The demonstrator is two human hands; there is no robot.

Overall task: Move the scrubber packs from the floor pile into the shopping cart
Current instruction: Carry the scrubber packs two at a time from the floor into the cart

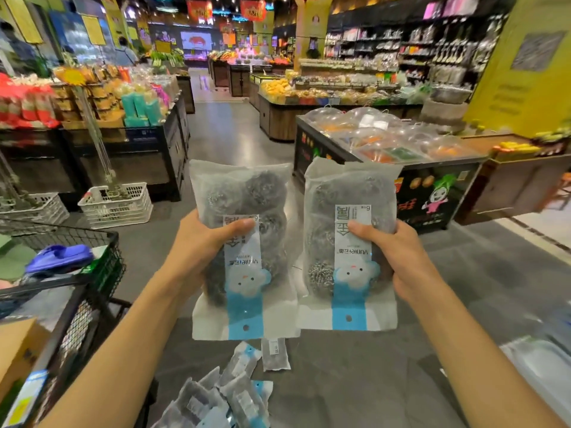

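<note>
Reading "6" on gripped scrubber packs (244, 242).

Each held pack (244, 251) (350, 242) is frosted clear plastic showing grey steel scrubbers, with a white label running into a blue strip that bears a white cartoon face. Below them, the floor pile (216, 393) repeats that grey, white and blue on the dark grey floor (355, 381). Left of the packs, the cart (77, 304) is black mesh, holding a purple-blue item (58, 257).
</note>
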